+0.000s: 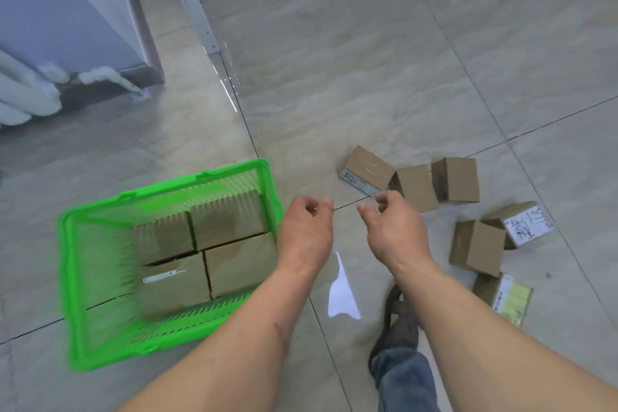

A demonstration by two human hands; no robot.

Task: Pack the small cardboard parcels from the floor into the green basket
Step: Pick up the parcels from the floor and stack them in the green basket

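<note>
1. Two bare forearms reach out low over the tiles – left hand (306,231) and right hand (394,227) side by side, fingers loosely curled, neither holding anything.
2. Green basket (100,328) sits on the floor just left of the left hand, four cardboard parcels (230,219) packed flat inside it.
3. To the right, loose parcels on the floor (416,186) – three bunched just beyond the right hand, three more nearer the right edge, one with a white label (528,226).
4. A shoe (399,324) and denim leg below the right forearm.
5. White pipes (26,90) by the far-left wall.
</note>
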